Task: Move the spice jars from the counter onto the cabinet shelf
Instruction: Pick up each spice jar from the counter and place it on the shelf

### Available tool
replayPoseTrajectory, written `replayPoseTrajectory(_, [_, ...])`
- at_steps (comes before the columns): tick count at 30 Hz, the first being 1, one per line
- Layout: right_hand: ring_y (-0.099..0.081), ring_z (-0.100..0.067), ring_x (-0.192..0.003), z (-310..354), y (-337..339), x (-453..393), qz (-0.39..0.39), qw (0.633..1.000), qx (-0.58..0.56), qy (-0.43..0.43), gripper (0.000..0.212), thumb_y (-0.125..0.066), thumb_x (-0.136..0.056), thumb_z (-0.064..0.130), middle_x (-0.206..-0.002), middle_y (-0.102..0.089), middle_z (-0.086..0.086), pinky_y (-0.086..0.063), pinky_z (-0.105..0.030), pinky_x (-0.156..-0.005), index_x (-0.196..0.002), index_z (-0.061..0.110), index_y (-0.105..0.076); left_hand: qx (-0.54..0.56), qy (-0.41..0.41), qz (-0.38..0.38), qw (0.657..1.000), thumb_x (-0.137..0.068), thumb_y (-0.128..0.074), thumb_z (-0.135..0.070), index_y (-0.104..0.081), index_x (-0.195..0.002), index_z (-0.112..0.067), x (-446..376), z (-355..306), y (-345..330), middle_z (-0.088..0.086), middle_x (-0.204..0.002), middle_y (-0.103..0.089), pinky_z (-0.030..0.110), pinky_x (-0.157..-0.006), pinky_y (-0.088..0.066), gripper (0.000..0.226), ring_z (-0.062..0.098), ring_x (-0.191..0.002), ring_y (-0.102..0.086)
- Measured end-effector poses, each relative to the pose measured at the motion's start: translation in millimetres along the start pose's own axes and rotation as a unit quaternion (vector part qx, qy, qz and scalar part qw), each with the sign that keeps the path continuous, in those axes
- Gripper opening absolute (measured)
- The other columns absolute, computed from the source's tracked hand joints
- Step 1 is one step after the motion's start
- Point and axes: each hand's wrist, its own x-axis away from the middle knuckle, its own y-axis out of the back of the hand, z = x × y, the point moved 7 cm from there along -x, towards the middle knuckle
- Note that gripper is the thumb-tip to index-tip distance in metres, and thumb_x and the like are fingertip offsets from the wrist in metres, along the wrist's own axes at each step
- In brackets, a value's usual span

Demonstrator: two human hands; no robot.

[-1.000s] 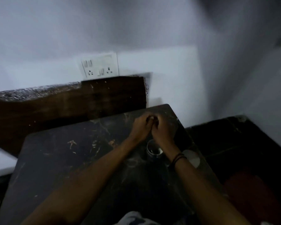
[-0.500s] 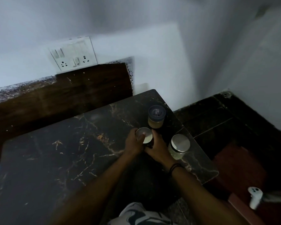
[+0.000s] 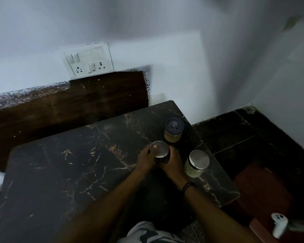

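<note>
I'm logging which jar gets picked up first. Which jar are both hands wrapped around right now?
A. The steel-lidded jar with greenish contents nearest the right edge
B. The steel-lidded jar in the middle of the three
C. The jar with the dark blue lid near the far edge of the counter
B: the left hand and right hand both clasp the middle steel-lidded jar, while the blue-lidded jar and the greenish jar stand untouched on the counter.

The counter (image 3: 77,172) is made of dark, shiny marble-like stone. Two jars are topped with smooth metal lids (image 3: 199,159).
</note>
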Motion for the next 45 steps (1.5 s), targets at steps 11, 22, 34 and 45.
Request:
replayPoseTrajectory(11, [-0.065,-0.005,-0.107,23.1,10.5,5.6,0.013,0.991,-0.130,0.037,0.063,-0.088,-0.061,0.039,-0.117,-0.068,0.007,-0.054,-0.024,-0.087,-0.117,0.039,-0.059,0.084,-0.034,-0.012,0.996,-0.103,-0.049,-0.032,-0.064,-0.120,-0.017,0.6,-19.8,14.9,0.007,-0.117,-0.068,0.043,-0.096,-0.054,0.027,0.025,-0.110,-0.065])
replayPoseTrajectory(22, [-0.058,-0.003,-0.118,32.5,-0.6,12.9,0.107,0.991,-0.051,0.066,0.078,-0.082,-0.053,0.069,-0.130,-0.057,0.015,-0.054,-0.037,-0.096,-0.120,0.058,-0.043,0.257,0.082,-0.053,0.962,-0.099,-0.045,-0.043,-0.071,-0.099,-0.008,-6.4,-15.2,37.8,0.011,-0.094,-0.077,0.032,-0.069,-0.057,0.044,0.020,-0.084,-0.075])
replayPoseTrajectory(34, [-0.068,-0.011,-0.105,58.7,5.9,14.5,0.085,0.966,-0.244,-0.008,0.064,-0.086,-0.060,0.052,-0.118,-0.068,0.006,-0.058,-0.039,-0.090,-0.114,0.038,-0.055,0.283,-0.003,0.045,0.958,-0.100,-0.037,-0.049,-0.067,-0.121,-0.014,23.1,-17.5,38.3,0.015,-0.117,-0.073,0.054,-0.098,-0.053,0.051,0.033,-0.110,-0.068])
replayPoseTrajectory(45, [-0.067,-0.009,-0.107,238.1,81.3,-42.2,0.065,0.943,-0.280,0.167,0.038,-0.059,-0.093,-0.001,-0.119,-0.068,0.003,-0.056,-0.026,-0.086,-0.122,0.024,-0.055,0.249,-0.211,-0.016,0.945,-0.102,-0.044,-0.031,-0.072,-0.109,-0.017,1.4,-214.4,104.2,0.004,-0.100,-0.077,0.020,-0.071,-0.056,0.033,0.013,-0.090,-0.072])
